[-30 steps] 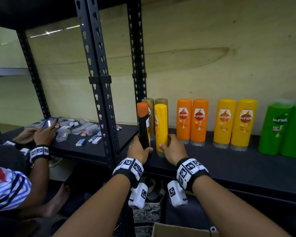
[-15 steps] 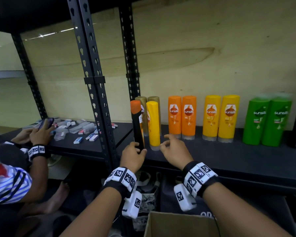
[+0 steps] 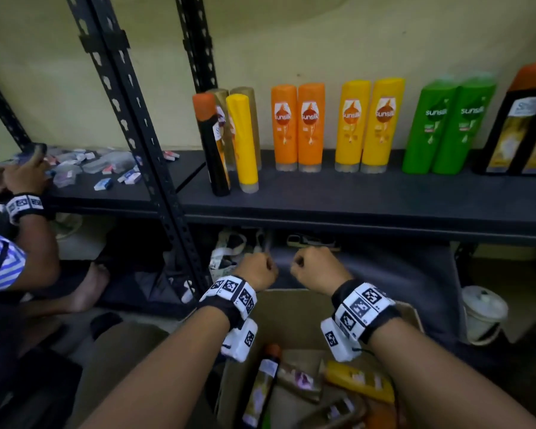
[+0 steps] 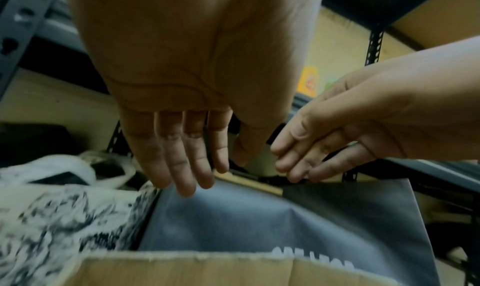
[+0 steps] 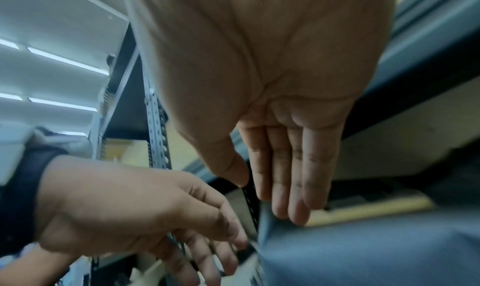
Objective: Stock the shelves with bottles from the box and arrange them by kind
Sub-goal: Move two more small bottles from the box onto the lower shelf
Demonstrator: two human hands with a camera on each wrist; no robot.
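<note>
Both bottles are now released: the black bottle with the orange cap (image 3: 211, 144) and the yellow bottle (image 3: 242, 144) are left standing upright, side by side, at the left end of the shelf (image 3: 322, 196), in front of two gold bottles (image 3: 245, 97). The left hand (image 3: 256, 269) and right hand (image 3: 314, 267) are withdrawn below the shelf edge, over the box (image 3: 291, 308); fingers are loosely extended in the wrist views, nothing is held. More bottles lie in the box (image 3: 358, 380), so another pick is likely next. The two front bottles are not sorted by kind yet.
</note>
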